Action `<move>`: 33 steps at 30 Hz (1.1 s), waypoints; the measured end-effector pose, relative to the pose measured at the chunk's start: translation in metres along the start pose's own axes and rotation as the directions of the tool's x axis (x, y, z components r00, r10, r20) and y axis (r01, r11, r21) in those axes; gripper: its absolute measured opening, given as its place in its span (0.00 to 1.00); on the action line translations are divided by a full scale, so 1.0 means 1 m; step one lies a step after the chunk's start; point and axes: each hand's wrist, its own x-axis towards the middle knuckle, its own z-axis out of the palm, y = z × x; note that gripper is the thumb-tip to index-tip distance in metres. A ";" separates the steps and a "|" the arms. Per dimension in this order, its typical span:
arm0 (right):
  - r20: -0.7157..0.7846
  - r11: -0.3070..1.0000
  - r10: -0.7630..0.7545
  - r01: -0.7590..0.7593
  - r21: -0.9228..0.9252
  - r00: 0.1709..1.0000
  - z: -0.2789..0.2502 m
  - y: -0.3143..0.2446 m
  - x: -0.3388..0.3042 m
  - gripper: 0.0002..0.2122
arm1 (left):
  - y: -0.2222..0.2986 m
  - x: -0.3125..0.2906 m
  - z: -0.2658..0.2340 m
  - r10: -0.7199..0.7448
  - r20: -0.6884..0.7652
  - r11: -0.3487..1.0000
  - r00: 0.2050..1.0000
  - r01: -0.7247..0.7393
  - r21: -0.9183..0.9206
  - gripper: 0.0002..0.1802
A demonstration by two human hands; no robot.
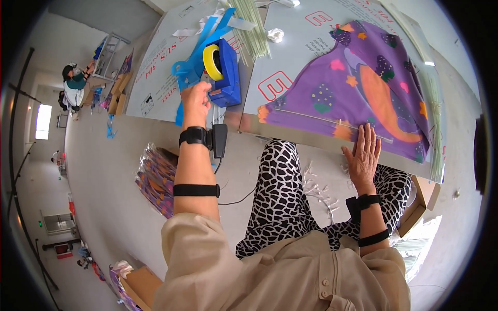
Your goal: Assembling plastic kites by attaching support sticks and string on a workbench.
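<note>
A purple printed fabric piece (322,98), with orange, pink and green patterns, lies spread on the table sheet. A thin pale rod (311,116) runs along its near edge. My right hand (364,155) rests flat on that edge, fingers stretched out, near the rod's right end. My left hand (196,102) is closed, its fingers curled beside the lower end of a blue tape dispenser (231,78). The dispenser carries a yellow tape roll (211,62). Whatever the left fingertips pinch, perhaps the tape's end, is too small to make out.
Blue ribbon strips (194,65) lie left of the dispenser. A bundle of pale thin rods (251,28) is at the back; more rods lie along the right edge. Bagged printed fabric (154,179) and a cardboard box (140,285) stand on the floor. Another person (77,85) works far left.
</note>
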 end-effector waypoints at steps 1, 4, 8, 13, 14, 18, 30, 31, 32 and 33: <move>0.001 1.000 -0.001 0.001 0.004 1.000 0.000 0.000 0.000 0.34 | -0.004 -0.002 -0.003 -0.009 -0.011 1.000 1.000 0.009 0.017 0.10; -0.002 1.000 -0.002 0.002 0.009 1.000 -0.001 -0.001 0.000 0.34 | -0.015 -0.011 -0.004 -0.004 -0.033 1.000 0.999 0.004 -0.009 0.09; -0.026 1.000 -0.013 0.013 0.016 1.000 0.000 -0.001 0.001 0.34 | -0.028 -0.008 -0.012 -0.111 -0.018 0.979 0.994 0.106 -0.177 0.06; -0.010 1.000 0.001 -0.001 0.005 1.000 0.000 -0.001 0.000 0.34 | -0.039 -0.021 -0.003 -0.106 0.002 0.937 0.994 0.101 -0.334 0.07; -0.012 1.000 0.000 0.001 0.006 1.000 -0.001 -0.001 0.000 0.34 | -0.042 -0.020 -0.006 -0.060 0.052 0.922 0.997 0.076 -0.380 0.08; 0.003 1.000 0.008 -0.008 -0.004 1.000 -0.001 -0.002 0.000 0.34 | -0.046 -0.023 -0.003 -0.119 0.049 0.866 0.992 0.128 -0.484 0.07; -0.002 1.000 0.007 -0.007 -0.016 1.000 0.000 -0.001 0.000 0.34 | -0.056 -0.027 -0.008 -0.145 0.157 0.766 0.977 0.211 -0.607 0.08; -0.010 1.000 0.007 -0.007 -0.008 1.000 0.001 0.000 0.000 0.33 | -0.059 -0.030 -0.007 -0.156 0.182 0.754 0.971 0.236 -0.613 0.08; -0.018 1.000 0.008 -0.008 -0.002 1.000 0.001 0.001 0.000 0.33 | -0.060 -0.031 -0.005 -0.168 0.207 0.741 0.964 0.262 -0.619 0.07; -0.018 1.000 0.005 -0.005 0.000 1.000 0.000 0.000 0.000 0.33 | -0.062 -0.029 -0.006 -0.167 0.204 0.740 0.965 0.259 -0.620 0.07</move>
